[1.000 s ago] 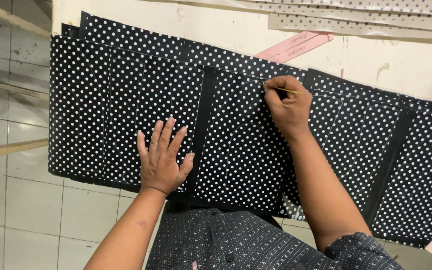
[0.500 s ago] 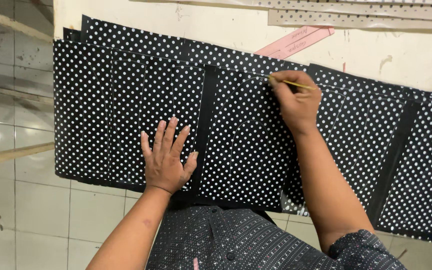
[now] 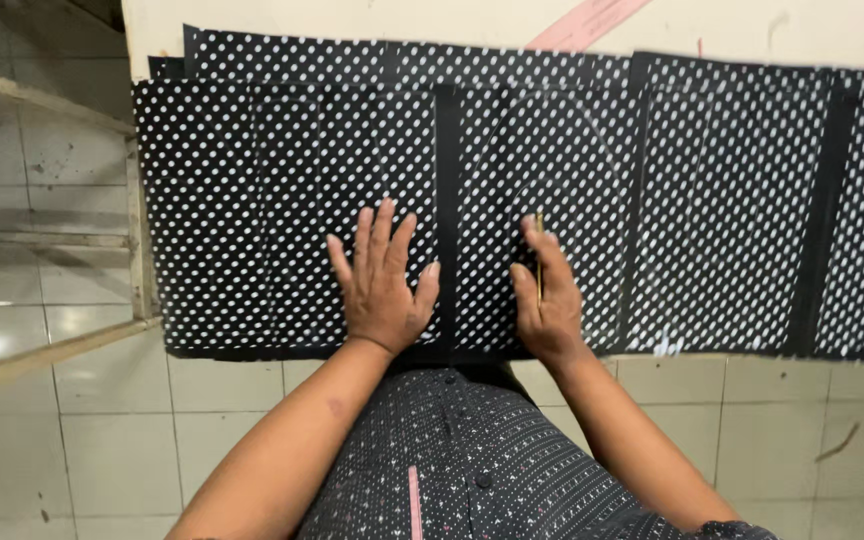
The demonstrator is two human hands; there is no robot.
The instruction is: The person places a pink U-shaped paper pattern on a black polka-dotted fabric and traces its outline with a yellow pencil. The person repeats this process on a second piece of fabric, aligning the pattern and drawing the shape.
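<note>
Two hands rest on the dotted black cloth (image 3: 252,200), which lies spread over the pale table (image 3: 352,20) and reaches its near edge. A second ago the right hand (image 3: 547,295) was up at the far edge of the cloth with its pencil tip on it; now it has come back to the near edge, level with the left hand (image 3: 382,280). The left hand has kept its place beside the plain black strip (image 3: 447,200), flat, fingers spread wide. The right hand lies flat too, fingers together, with one thin yellow pencil (image 3: 539,255) held along them. Three dark strips cross the cloth, and the cloth runs out of view on the right. Only a corner of one pink paper piece (image 3: 592,20) shows at the top. How many layers lie stacked at the cloth's left end is hard to tell.
</note>
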